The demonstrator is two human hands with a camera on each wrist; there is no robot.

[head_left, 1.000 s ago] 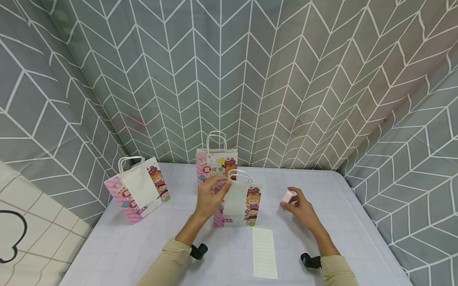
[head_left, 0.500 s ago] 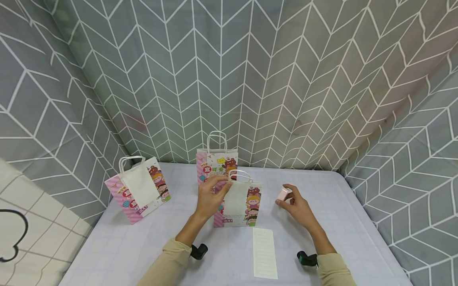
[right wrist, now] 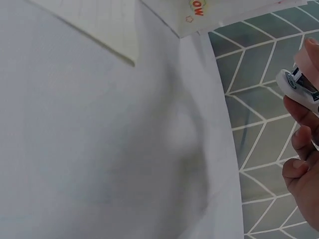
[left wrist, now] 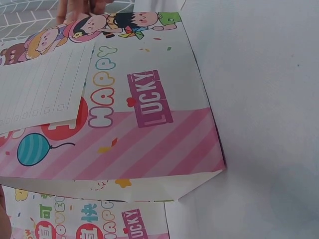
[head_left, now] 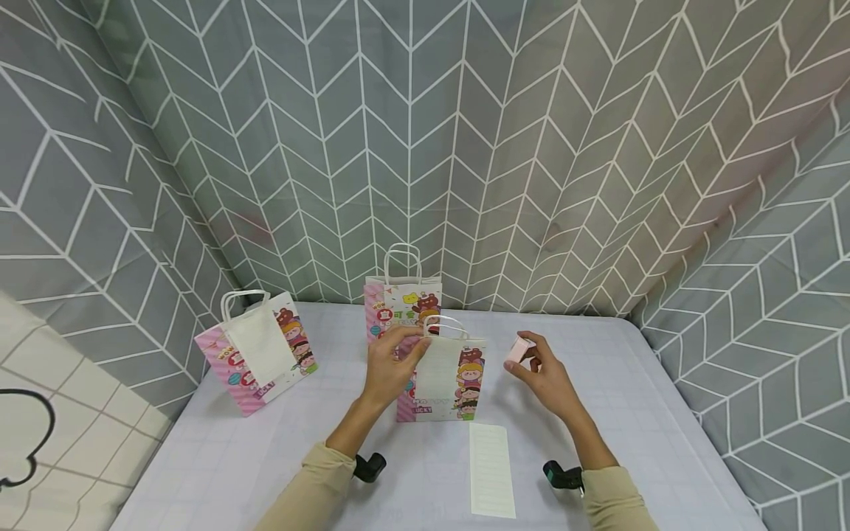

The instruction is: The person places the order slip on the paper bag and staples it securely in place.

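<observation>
My left hand (head_left: pixel 388 369) pinches the top edge of a pink-and-white paper gift bag (head_left: pixel 471 380), just left of its white handle. A lined paper sheet (head_left: pixel 434 369) lies flat against the bag's front, its top at the bag's rim near my fingertips. In the left wrist view the sheet (left wrist: pixel 45 84) shows printed lines and small checkboxes. To the right of the bag, my right hand (head_left: pixel 551 383) holds a small pink stapler (right wrist: pixel 306 84) between thumb and fingers, raised and apart from the bag. Its metal nose faces out in the right wrist view.
A second gift bag (head_left: pixel 378 295) stands behind the front one. A third bag (head_left: pixel 219 361) with a sheet on its front stands tilted at the left. A pad of lined sheets (head_left: pixel 491 472) lies on the white table (head_left: pixel 598 339) near me. Patterned curtains (head_left: pixel 425 147) surround it.
My right hand has moved left with the stapler, closer to the front bag. The left hand and the bags have stayed in place.
</observation>
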